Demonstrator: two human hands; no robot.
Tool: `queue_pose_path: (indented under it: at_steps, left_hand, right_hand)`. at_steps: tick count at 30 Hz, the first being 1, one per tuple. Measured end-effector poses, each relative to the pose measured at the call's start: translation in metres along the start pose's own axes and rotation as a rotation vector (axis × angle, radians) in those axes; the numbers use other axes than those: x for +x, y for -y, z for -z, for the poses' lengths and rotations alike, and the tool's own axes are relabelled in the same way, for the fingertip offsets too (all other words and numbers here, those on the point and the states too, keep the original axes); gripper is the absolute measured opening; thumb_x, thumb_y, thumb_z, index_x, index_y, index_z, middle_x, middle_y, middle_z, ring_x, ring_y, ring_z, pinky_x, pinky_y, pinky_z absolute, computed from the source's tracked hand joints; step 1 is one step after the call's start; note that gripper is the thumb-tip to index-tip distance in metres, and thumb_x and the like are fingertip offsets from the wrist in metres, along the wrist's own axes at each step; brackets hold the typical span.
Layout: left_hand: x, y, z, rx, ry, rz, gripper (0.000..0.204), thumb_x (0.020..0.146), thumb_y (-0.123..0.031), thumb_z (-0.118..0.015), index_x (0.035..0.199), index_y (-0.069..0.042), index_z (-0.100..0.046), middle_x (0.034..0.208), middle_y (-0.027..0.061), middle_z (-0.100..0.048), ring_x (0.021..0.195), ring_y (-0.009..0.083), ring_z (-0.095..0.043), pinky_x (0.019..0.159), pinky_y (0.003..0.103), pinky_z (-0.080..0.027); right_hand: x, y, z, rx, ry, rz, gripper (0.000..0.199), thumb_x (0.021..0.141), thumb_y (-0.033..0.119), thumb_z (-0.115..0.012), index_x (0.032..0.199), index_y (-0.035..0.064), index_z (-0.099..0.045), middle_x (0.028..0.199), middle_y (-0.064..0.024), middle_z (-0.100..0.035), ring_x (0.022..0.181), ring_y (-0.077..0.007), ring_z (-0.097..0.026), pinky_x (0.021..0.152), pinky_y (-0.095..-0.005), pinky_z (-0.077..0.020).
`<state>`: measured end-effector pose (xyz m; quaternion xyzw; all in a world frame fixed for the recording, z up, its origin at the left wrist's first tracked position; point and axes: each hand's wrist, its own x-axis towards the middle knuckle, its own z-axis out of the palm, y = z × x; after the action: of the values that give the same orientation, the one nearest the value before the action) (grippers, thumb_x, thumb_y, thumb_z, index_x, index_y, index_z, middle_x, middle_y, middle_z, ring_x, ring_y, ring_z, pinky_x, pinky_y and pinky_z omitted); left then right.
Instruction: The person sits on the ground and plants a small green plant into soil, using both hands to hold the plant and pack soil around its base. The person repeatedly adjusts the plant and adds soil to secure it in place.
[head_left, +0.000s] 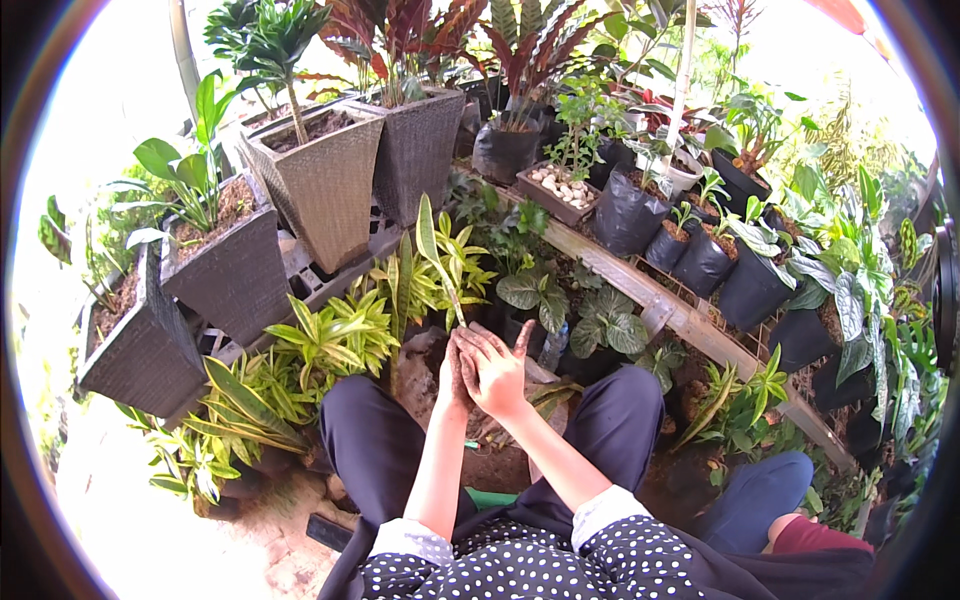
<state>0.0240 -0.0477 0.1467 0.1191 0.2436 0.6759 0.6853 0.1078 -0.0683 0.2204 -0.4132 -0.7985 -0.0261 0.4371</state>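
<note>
In front of me my left hand (452,380) and my right hand (492,372) are pressed together, palm to palm, with soil on the fingers. The narrow lower end of a yellow-edged snake plant leaf (433,250) goes in between the fingertips, and its blade rises upright above them. One digit of my right hand sticks out to the side. Whatever else lies between the palms is hidden. Beneath the hands is brown soil (495,465) between my knees, with a soil-smeared pale container or bag (415,372) just beyond the left hand.
Tall textured planters (318,190) stand at the left and back. Yellow-green plants (335,340) grow below them. A metal-edged shelf (620,275) runs down the right with black-bagged plants (632,212). A clear bottle (553,347) stands past my hands. Another person's knee (765,500) is at lower right.
</note>
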Motion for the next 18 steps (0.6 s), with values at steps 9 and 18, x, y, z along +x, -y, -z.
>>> queue_pose_path:
  at_steps: [9, 18]
  left_hand:
    - [0.021, -0.015, -0.005, 0.108, -0.021, -0.001, 0.047, 0.093, -0.050, -0.041, 0.110, -0.007, -0.053, 0.100, 0.0047, -0.059, 0.091, 0.0170, -0.057, 0.080, 0.030, -0.048]
    - [0.019, -0.027, -0.011, -0.023, 0.143, 0.002, 0.041, 0.096, -0.039, -0.040, 0.123, -0.010, -0.049, 0.118, 0.0059, -0.056, 0.106, 0.0176, -0.054, 0.090, 0.031, -0.045]
  right_hand:
    - [0.008, -0.029, -0.022, 0.169, -0.023, 0.149, 0.037, 0.082, 0.026, -0.060, 0.111, 0.0024, -0.060, 0.113, -0.0094, -0.061, 0.108, -0.0243, -0.057, 0.108, -0.0526, -0.0196]
    - [0.017, -0.019, -0.012, -0.057, 0.006, 0.229, 0.047, 0.086, 0.034, -0.055, 0.124, 0.0067, -0.053, 0.135, -0.0081, -0.046, 0.129, -0.0276, -0.038, 0.104, -0.0666, -0.0063]
